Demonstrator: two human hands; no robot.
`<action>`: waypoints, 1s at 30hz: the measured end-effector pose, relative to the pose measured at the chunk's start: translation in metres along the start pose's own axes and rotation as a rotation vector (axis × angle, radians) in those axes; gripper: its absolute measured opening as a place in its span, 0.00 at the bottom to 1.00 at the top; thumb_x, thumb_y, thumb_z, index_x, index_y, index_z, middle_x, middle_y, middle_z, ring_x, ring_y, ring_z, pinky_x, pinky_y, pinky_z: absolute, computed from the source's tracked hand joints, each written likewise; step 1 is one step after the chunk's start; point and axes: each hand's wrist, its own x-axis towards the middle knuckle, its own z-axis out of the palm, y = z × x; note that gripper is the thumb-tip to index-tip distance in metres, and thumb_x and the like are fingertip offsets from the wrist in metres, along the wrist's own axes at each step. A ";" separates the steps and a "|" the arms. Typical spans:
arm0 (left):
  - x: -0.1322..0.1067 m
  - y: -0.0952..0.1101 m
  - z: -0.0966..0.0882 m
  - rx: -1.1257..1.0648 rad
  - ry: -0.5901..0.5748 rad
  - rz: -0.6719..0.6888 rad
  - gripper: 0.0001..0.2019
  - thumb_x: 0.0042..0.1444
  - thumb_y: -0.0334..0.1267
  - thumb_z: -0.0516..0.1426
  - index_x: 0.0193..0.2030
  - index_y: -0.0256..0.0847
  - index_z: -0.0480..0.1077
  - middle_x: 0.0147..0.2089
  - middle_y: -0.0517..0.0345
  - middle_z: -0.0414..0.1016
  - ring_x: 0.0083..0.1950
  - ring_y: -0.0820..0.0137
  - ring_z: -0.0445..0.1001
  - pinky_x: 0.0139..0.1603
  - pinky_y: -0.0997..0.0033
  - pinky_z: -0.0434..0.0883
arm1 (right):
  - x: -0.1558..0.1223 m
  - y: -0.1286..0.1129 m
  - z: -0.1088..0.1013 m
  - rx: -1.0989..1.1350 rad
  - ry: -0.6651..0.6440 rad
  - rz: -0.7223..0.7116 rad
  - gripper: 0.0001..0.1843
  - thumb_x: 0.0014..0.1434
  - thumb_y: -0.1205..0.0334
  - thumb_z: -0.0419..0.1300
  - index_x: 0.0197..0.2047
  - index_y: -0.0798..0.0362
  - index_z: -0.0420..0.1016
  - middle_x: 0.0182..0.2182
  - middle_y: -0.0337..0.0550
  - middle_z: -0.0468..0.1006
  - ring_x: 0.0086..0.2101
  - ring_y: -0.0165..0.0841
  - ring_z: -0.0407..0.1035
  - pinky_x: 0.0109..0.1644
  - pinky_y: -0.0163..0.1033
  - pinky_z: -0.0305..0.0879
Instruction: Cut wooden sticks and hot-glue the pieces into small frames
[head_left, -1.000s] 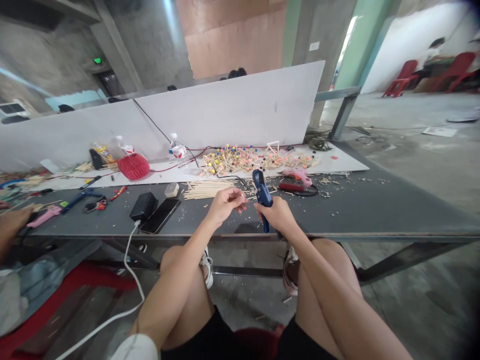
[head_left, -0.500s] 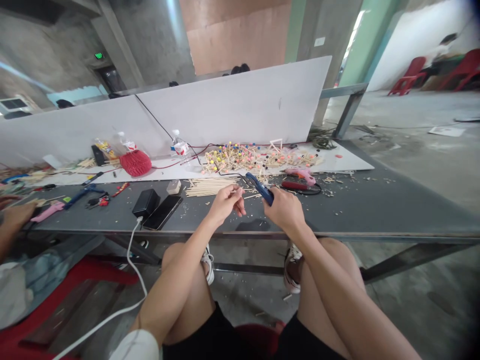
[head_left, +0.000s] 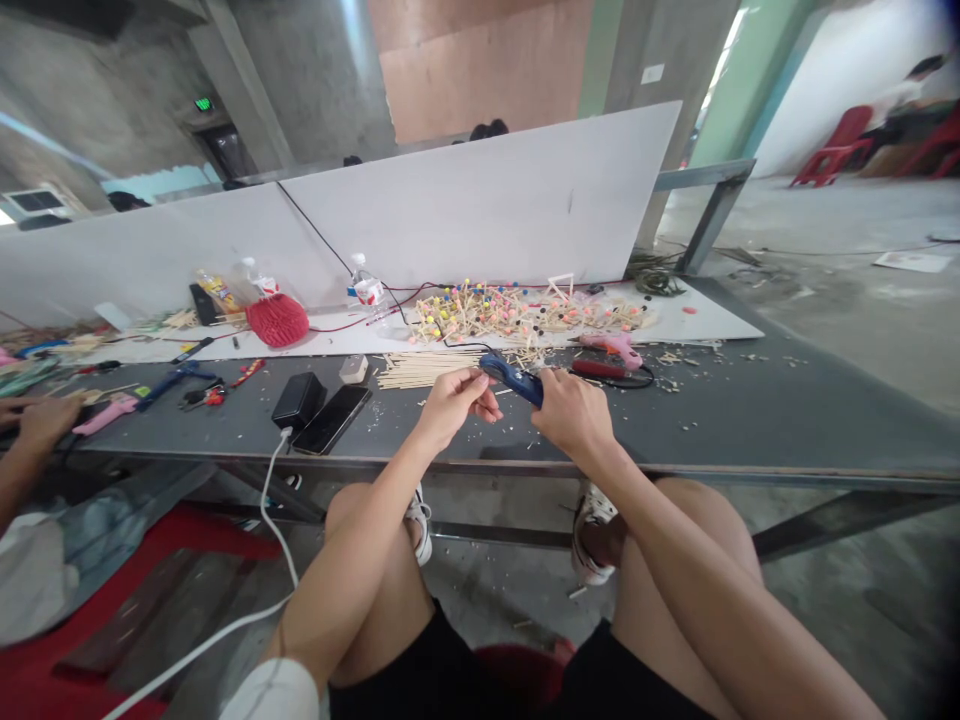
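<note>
My right hand (head_left: 574, 410) is wrapped round a dark blue hand tool (head_left: 514, 380), whose exact kind I cannot make out. The tool's far end points left and lies close to the fingertips of my left hand (head_left: 454, 400). Thumb and forefinger of that hand are pinched together, but whatever is between them is too small to name. Both hands are above the near part of the grey table (head_left: 720, 420). Just behind them lies a row of thin wooden sticks (head_left: 412, 370). A heap of short sticks with coloured ball ends (head_left: 495, 312) spreads further back.
Right of the heap are a pink glue gun (head_left: 611, 347) and a red-handled tool (head_left: 598, 370). To the left lie a phone (head_left: 332, 418), black adapter (head_left: 298, 400) and white block (head_left: 354, 370). A white partition (head_left: 480, 215) stands behind. A co-worker's hand (head_left: 45, 420) is at far left.
The blue tool has swung to a flatter angle, and its far end has come to my left fingertips. My view has shifted slightly.
</note>
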 end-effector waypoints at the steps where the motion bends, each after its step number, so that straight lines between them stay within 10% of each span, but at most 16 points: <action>1: 0.000 0.000 0.000 -0.007 0.001 0.002 0.15 0.60 0.45 0.60 0.41 0.33 0.70 0.27 0.56 0.75 0.28 0.69 0.79 0.27 0.73 0.74 | 0.000 0.000 0.000 -0.005 -0.001 -0.002 0.11 0.56 0.64 0.57 0.43 0.55 0.70 0.40 0.51 0.78 0.40 0.43 0.74 0.35 0.39 0.59; 30: 0.003 -0.009 0.008 -0.004 0.069 -0.055 0.11 0.59 0.40 0.60 0.34 0.33 0.69 0.25 0.56 0.75 0.25 0.68 0.79 0.30 0.70 0.79 | -0.010 0.005 0.007 -0.026 -0.106 -0.038 0.12 0.57 0.62 0.55 0.44 0.56 0.69 0.40 0.53 0.78 0.38 0.43 0.75 0.37 0.41 0.62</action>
